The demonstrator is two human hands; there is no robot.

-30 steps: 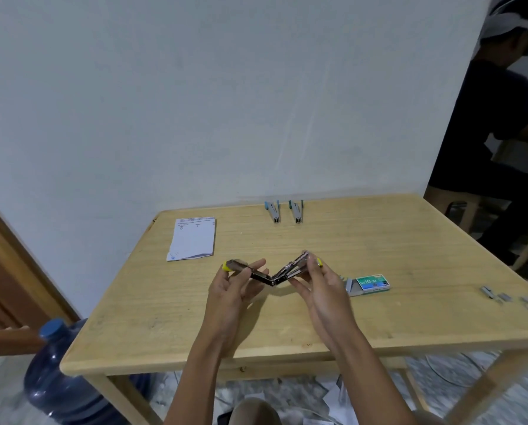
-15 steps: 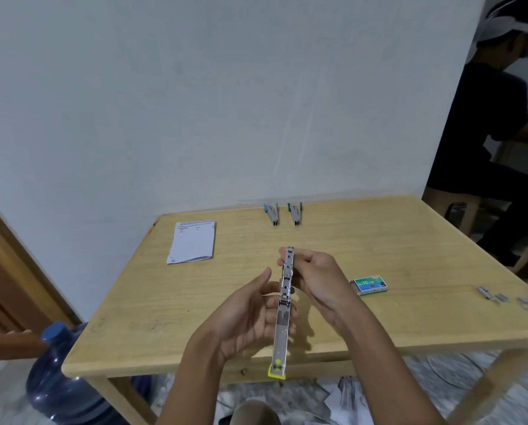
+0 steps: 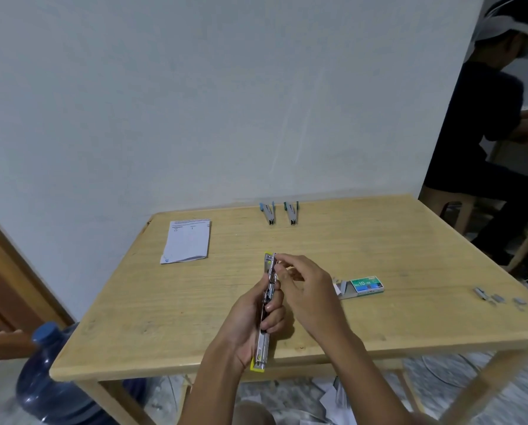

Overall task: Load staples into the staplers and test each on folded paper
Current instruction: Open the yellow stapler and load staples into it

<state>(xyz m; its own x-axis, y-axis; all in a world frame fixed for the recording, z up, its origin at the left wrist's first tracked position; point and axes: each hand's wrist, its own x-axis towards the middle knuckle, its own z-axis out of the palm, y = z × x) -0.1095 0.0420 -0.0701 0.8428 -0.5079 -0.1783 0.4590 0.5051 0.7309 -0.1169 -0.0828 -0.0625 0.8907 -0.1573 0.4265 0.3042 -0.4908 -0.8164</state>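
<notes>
A yellow and metal stapler [image 3: 263, 348] is swung fully open into one long strip above the near table edge. My left hand [image 3: 250, 326] grips its middle. My right hand [image 3: 305, 289] pinches the far end of the stapler near its yellow tip. A green staple box [image 3: 365, 285] lies open just to the right. Folded paper [image 3: 187, 240] rests at the far left. Two more staplers, a blue one [image 3: 268, 213] and a green one [image 3: 292, 212], lie side by side at the table's far edge.
Loose staple strips [image 3: 489, 297] lie near the right edge of the wooden table [image 3: 164, 317]. A blue water jug [image 3: 57, 384] stands on the floor at the left. A person in dark clothes [image 3: 486, 133] sits at another table on the right.
The stapler went from a V held sideways across both hands to a straight strip pointing away from me. My left hand now closes around its middle and the right pinches the far end.
</notes>
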